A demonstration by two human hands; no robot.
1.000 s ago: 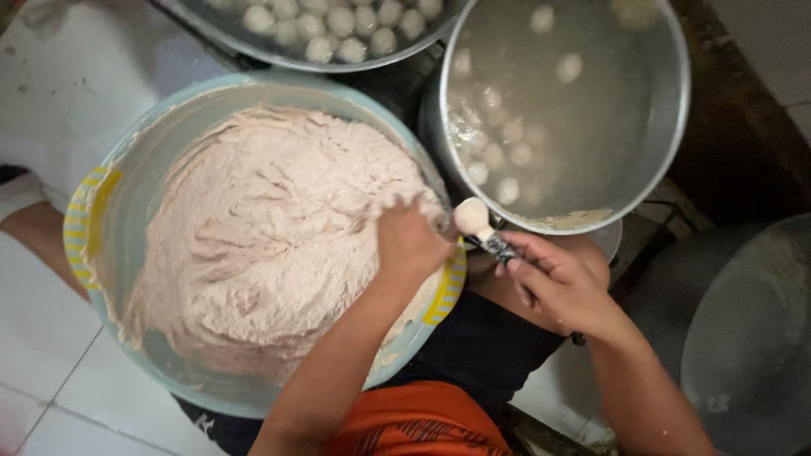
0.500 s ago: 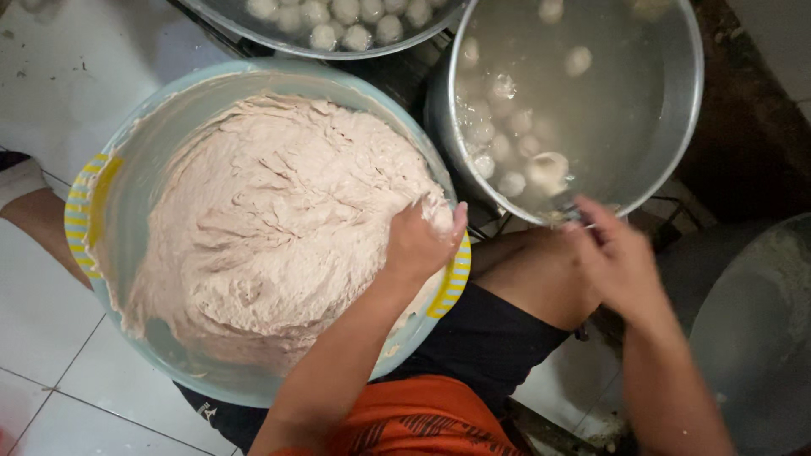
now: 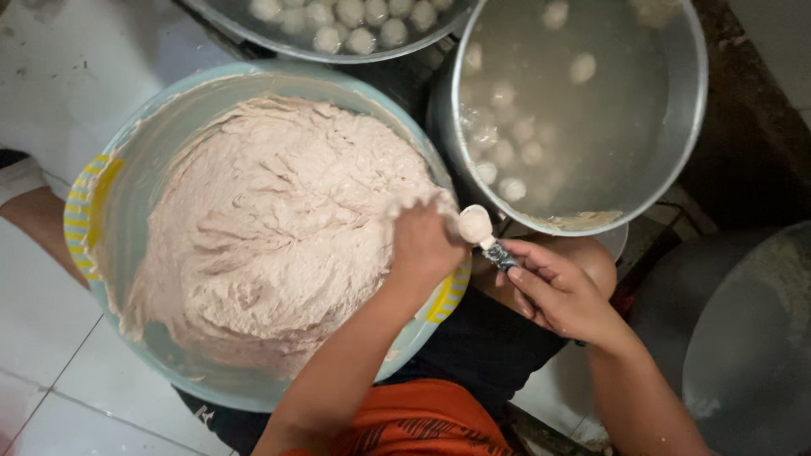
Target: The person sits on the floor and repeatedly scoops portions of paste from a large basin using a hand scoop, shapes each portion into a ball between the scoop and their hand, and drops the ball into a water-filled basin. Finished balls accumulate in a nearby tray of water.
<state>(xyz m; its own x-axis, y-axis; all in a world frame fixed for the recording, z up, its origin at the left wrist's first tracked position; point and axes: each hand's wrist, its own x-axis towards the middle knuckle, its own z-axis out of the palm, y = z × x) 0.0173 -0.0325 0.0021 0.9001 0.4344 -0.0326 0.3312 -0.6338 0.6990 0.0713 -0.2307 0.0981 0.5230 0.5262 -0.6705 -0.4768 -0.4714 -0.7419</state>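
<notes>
A big pale-blue plastic basin (image 3: 152,160) with yellow handles holds a mound of pinkish-white paste (image 3: 270,228). My left hand (image 3: 422,245) rests at the basin's right rim, fingers closed in the paste. My right hand (image 3: 562,291) holds a spoon (image 3: 481,232) whose bowl, coated with paste, touches the left hand's fist. Just beyond them stands a metal pot (image 3: 676,152) of cloudy water with several pale balls (image 3: 507,160) floating in it.
A second metal pan (image 3: 338,46) with several white balls lies at the top. A grey metal lid or vessel (image 3: 752,355) sits at the right. White floor tiles (image 3: 51,355) lie to the left. My knees and orange shorts (image 3: 422,422) are below.
My right hand came back from over the pot of water to my left hand, with the spoon against the fist. The left hand stayed at the basin's rim.
</notes>
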